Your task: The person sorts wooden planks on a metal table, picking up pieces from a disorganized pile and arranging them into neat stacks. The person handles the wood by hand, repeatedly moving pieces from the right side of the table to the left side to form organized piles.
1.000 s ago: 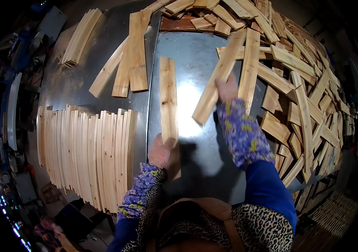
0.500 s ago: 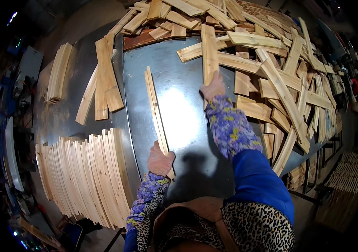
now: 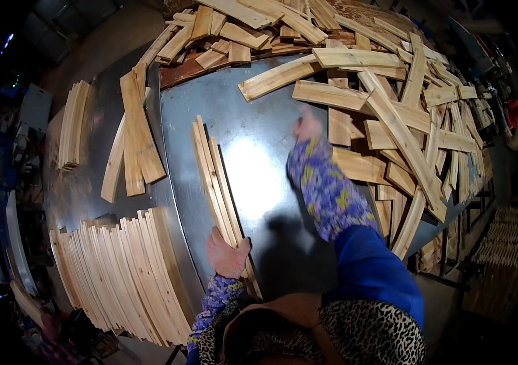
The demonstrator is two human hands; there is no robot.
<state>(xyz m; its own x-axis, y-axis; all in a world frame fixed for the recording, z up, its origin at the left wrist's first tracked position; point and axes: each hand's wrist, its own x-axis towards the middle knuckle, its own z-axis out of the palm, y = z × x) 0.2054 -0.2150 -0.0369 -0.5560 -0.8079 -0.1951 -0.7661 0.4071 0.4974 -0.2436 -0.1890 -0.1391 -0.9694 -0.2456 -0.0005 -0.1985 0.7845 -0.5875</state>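
My left hand (image 3: 227, 252), in what looks like a pinkish glove, is closed round the near end of a small bundle of wooden slats (image 3: 215, 182). The slats stand on edge side by side on the dark metal tabletop (image 3: 180, 109), their far ends slightly fanned apart. My right hand (image 3: 309, 126) is over the tabletop beside the loose board pile, holding nothing, thumb apart from its somewhat blurred fingers. Closest to it is a pale board (image 3: 332, 94) lying across the pile's left side.
Loose boards (image 3: 392, 121) lie crisscrossed at the right, and more scraps (image 3: 240, 36) are heaped at the back. A long row of slats on edge (image 3: 119, 274) stands at the near left. Crossed boards (image 3: 140, 134) and a smaller stack (image 3: 75, 125) lie beyond it.
The board my right hand gripped has left the pile, and the left-hand bundle has grown. My right hand is now empty beside the pile. The view has shifted slightly.
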